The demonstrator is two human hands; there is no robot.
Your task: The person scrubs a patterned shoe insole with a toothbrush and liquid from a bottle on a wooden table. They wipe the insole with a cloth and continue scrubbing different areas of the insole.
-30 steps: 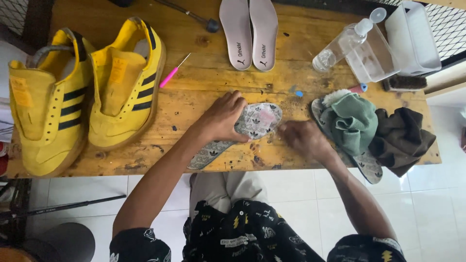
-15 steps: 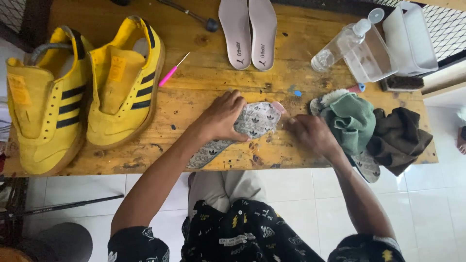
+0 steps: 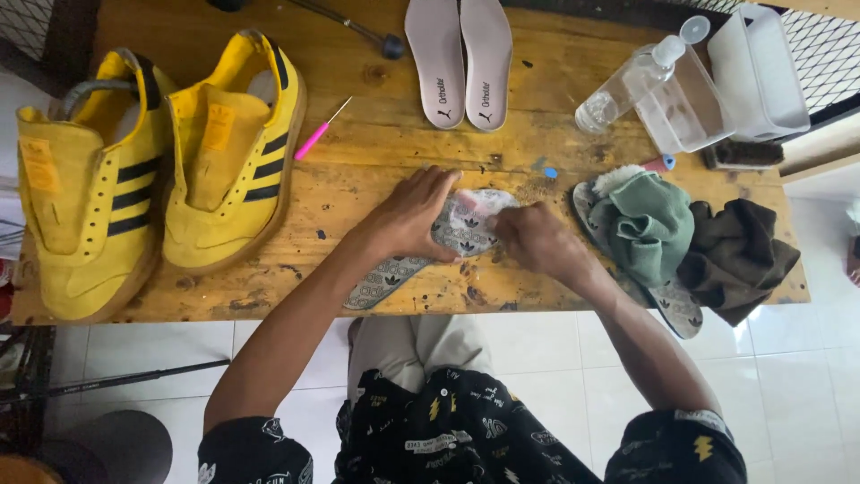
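Note:
A grey patterned insole point(image 3: 392, 278) lies slantwise on the wooden table point(image 3: 537, 63) near its front edge. My left hand point(image 3: 412, 215) presses flat on its middle and holds it down. My right hand point(image 3: 537, 237) rests with bent fingers on the toe end, where the insole looks whitish and wet. What those fingers hold, if anything, is hidden. A second patterned insole point(image 3: 678, 311) lies to the right, half under a green cloth point(image 3: 647, 224).
Two yellow shoes with black stripes point(image 3: 85, 188) point(image 3: 233, 152) stand at the left. Two pale pink insoles point(image 3: 459, 58) lie at the back, with a pink-handled pick point(image 3: 313, 139), a spray bottle point(image 3: 627, 81), clear container point(image 3: 685, 103), white box point(image 3: 761, 67), brush point(image 3: 739, 154) and brown cloth point(image 3: 735, 255).
My right hand has moved left, from beside the green cloth onto the toe end of the patterned insole. My left hand has stayed on the insole.

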